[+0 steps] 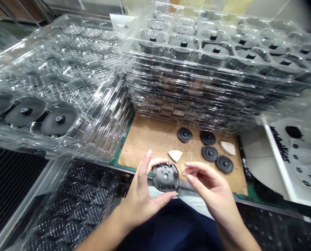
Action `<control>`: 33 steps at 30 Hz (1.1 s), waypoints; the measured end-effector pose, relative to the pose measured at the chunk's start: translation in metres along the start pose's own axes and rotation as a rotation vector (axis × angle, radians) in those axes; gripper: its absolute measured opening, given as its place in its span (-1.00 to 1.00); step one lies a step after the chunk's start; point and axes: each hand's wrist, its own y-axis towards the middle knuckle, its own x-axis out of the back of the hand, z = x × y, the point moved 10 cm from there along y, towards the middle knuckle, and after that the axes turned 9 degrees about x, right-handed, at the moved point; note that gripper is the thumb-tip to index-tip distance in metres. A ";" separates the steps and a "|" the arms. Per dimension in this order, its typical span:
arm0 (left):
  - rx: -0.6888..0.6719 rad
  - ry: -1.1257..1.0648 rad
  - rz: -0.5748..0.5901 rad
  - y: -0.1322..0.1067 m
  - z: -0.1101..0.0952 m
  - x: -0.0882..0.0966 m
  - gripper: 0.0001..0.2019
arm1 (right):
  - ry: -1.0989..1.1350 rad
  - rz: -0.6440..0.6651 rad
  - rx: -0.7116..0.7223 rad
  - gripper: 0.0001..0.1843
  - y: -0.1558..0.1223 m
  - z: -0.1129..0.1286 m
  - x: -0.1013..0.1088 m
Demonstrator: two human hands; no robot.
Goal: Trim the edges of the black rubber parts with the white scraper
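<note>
My left hand [141,197] grips a rounded black plastic cover [165,177] by its edge, thumb below and fingers above. The cover's studded inner face, with a metal-looking centre, is turned up towards me. Just right of it, apart from the cover, my right hand [214,188] has thumb and fingertips pinched together; whatever is between them, if anything, is too small to make out. Beyond my hands, several similar black covers [210,153] lie with their center posts up on a cardboard sheet [145,139]. A white rounded-triangle piece [175,155] lies near the held cover.
Tall stacks of clear plastic trays [197,83] with black covers stand behind the cardboard; another stack [103,115] rises at left. A second white piece [227,147] is at right. A white bin [278,164] holds small black parts. Below left is a dark tray [76,205].
</note>
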 end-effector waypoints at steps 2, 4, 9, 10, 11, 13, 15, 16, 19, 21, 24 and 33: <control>-0.020 0.032 0.009 -0.002 -0.004 0.000 -0.03 | 0.113 0.097 -0.042 -0.77 -0.002 0.005 -0.015; -0.032 0.072 0.019 -0.005 -0.005 -0.001 0.00 | 0.203 0.184 -0.081 -0.77 -0.004 0.005 -0.030; 0.089 0.070 0.101 -0.007 0.005 -0.005 -0.15 | 0.438 0.158 -0.251 -0.78 -0.007 -0.017 -0.036; 0.128 0.050 0.130 -0.007 0.007 -0.007 -0.26 | 0.487 0.127 -0.276 -0.78 -0.008 -0.022 -0.034; 0.178 0.032 0.164 -0.007 0.010 -0.010 -0.40 | 0.530 0.105 -0.290 -0.78 -0.009 -0.025 -0.033; 0.292 0.014 0.211 -0.011 0.018 -0.015 -0.70 | 0.594 0.113 -0.303 -0.76 -0.014 -0.032 -0.036; 0.394 0.028 0.206 -0.019 0.032 -0.015 -0.84 | 0.565 0.161 -0.324 -0.76 -0.024 -0.044 -0.044; 0.434 0.039 0.184 -0.024 0.042 -0.012 -0.82 | 0.475 0.190 -0.319 -0.75 -0.029 -0.053 -0.047; 0.555 0.100 0.096 -0.050 0.087 0.012 -0.75 | 0.094 0.238 -0.222 -0.66 -0.037 -0.081 -0.047; 0.657 0.193 0.010 -0.073 0.127 0.046 -0.77 | -0.058 0.256 -0.147 -0.64 -0.036 -0.096 -0.045; 0.780 0.390 -0.203 -0.107 0.176 0.129 -0.75 | -0.173 0.333 -0.070 -0.69 -0.034 -0.114 -0.047; 0.843 0.678 -0.749 -0.120 0.233 0.329 -0.66 | -0.503 0.398 -0.011 -0.71 -0.029 -0.127 -0.049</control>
